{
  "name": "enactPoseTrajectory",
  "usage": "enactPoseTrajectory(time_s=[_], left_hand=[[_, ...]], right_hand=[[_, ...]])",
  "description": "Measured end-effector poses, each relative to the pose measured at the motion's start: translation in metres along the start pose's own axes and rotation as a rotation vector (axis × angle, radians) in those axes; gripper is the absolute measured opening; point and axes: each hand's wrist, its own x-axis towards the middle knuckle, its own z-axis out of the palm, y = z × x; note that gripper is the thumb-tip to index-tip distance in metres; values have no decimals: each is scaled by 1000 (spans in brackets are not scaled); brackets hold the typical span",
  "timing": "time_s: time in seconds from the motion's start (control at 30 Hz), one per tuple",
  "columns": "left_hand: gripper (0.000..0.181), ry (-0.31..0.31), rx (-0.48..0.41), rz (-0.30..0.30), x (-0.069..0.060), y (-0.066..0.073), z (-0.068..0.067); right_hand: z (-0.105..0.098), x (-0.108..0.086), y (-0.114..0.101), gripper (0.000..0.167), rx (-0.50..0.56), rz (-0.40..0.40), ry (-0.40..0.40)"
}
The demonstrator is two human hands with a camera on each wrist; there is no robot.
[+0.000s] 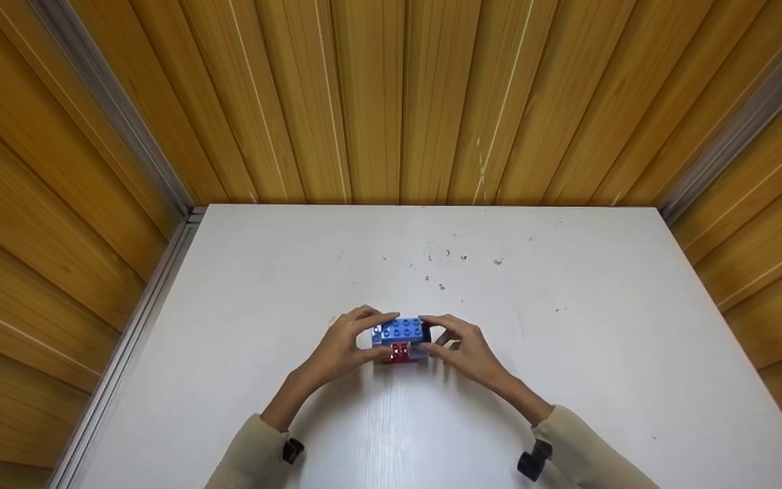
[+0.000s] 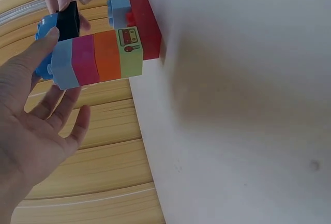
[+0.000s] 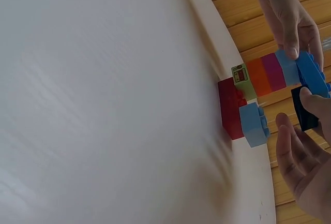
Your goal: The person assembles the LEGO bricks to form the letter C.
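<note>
A toy-brick build stands on the white table, its base a red brick [image 2: 147, 27]. On one end of that base rises a column: a lime-green brick [image 2: 130, 53] with a printed picture, an orange brick [image 2: 107, 56], a magenta brick [image 2: 85, 60] and a light blue brick [image 2: 64, 63]. Another light blue brick [image 3: 253, 124] sits on the base's other end. A blue brick [image 1: 402, 329] lies across the top, with a black brick [image 2: 68, 22] under its right end. My left hand [image 1: 343, 343] pinches the blue brick by the column top. My right hand [image 1: 469, 346] grips the black brick.
The white table [image 1: 262, 272] carries small dark marks beyond the build. Yellow wood-look panels [image 1: 364, 102] wall the back and sides, with grey metal rails [image 1: 119, 102] at the corners. Black wrist cameras [image 1: 533, 460] sit at both sleeves.
</note>
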Motion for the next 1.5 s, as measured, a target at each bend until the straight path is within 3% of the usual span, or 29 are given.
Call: enactPoseTrajectory(time_s=[0.2, 0.47, 0.63, 0.77, 0.97, 1.13, 1.23, 1.33, 1.5], left_hand=[[70, 53, -61, -29, -12, -9, 2], [48, 52, -197, -3, -18, -17, 5], [46, 32, -239, -35, -19, -19, 6], [45, 19, -299, -78, -18, -22, 10], [43, -2, -371, -150, -14, -26, 18], [58, -79, -436, -191, -14, -30, 21], [82, -154, -447, -183, -16, -32, 21], [99, -203, -403, -156, -19, -35, 23], [99, -211, -346, -136, -19, -37, 25]], right_hand=[[-2, -4, 4, 45, 8, -77, 51], [2, -4, 27, 38, -52, -270, 136], [5, -5, 46, 39, -81, -315, 150], [5, -7, 51, 50, -83, -301, 112], [8, -13, 55, 71, -140, -216, 29], [12, -17, 59, 89, -142, -131, -51], [13, -20, 60, 100, -137, -88, -94], [13, -23, 62, 109, -157, -49, -131], [13, -25, 63, 119, -219, -14, -166]])
